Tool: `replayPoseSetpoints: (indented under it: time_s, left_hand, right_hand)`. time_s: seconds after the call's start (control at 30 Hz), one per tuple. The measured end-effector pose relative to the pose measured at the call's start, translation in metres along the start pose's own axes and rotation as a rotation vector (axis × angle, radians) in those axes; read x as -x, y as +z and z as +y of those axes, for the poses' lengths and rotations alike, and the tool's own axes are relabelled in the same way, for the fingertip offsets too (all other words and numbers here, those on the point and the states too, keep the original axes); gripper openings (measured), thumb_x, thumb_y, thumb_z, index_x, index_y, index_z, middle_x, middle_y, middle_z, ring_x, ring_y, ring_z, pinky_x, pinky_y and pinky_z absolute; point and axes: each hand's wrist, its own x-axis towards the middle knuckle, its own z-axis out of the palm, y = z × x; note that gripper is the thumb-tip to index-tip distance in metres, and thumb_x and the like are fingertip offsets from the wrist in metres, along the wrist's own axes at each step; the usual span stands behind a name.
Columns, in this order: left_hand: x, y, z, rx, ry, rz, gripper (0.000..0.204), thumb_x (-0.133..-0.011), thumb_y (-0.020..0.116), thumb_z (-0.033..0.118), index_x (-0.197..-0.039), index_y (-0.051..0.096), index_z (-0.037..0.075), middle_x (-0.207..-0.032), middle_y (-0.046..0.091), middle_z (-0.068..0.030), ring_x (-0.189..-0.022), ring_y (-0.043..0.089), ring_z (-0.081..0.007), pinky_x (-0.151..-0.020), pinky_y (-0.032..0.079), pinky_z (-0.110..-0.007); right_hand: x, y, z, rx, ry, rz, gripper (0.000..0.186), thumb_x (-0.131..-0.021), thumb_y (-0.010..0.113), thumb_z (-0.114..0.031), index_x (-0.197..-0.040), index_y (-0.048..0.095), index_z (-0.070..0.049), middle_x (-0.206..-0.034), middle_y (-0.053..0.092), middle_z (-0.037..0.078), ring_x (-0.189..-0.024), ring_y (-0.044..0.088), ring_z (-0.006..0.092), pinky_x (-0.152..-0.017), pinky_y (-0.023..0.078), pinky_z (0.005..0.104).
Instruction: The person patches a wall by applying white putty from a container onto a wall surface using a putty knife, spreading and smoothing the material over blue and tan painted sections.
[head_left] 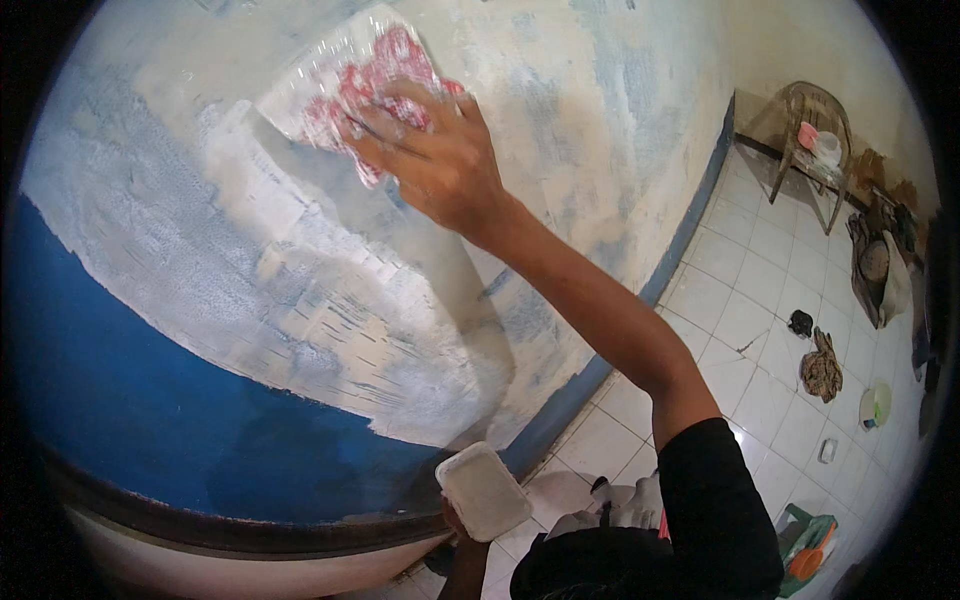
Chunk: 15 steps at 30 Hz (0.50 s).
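**A:** What is the right hand doing?

**B:** The right hand (440,160) is raised high, its arm stretched up from a black sleeve. Its fingers are spread and pressed flat on a clear plastic sheet with a red and white pattern (345,75), holding it against the wall (300,290). The sheet lies flat on the wall's upper part, near the top of the view.

**A:** What does the wall look like?

**B:** Patchy white filler covers most of it, with pale blue showing through. Below, a band of deep blue paint (150,420) is bare.

**A:** And the left hand?

**B:** The left hand (455,520) is low, near the bottom edge, mostly hidden. It grips from beneath a small white rectangular tray (483,490), held level just beside the wall's base.

**A:** What else is around?

**B:** A white tiled floor (750,300) runs to the right. On it lie a crumpled rag (822,367) and a small bowl (874,405). A plastic chair (815,140) stands far off in the corner.
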Motion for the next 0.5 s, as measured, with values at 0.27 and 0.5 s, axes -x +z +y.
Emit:
replayPoseSetpoints:
  time_s: [0.27,0.5]
  left_hand:
    - [0.005,-0.019,-0.001,0.068,0.023,0.079,0.101,-0.081,0.053,0.073,-0.152,0.027,0.006,-0.143,0.044,-0.0288,-0.126,0.049,-0.0459,-0.103,0.042,-0.060]
    - [0.011,-0.045,-0.009,0.111,0.026,0.151,0.101,-0.081,0.054,0.073,-0.152,0.028,0.006,-0.143,0.044,-0.0285,-0.126,0.049,-0.0456,-0.103,0.042,-0.060]
  right_hand:
    - [-0.031,0.024,0.001,0.000,-0.089,0.034,0.035,-0.079,0.073,-0.002,-0.109,0.075,-0.019,-0.113,0.073,0.001,-0.113,0.061,0.0237,-0.085,0.046,0.0417]
    - [0.058,-0.003,-0.017,-0.049,0.042,-0.160,0.038,-0.081,0.073,-0.009,-0.116,0.072,-0.022,-0.126,0.067,-0.002,-0.120,0.057,0.0233,-0.091,0.046,0.0425]
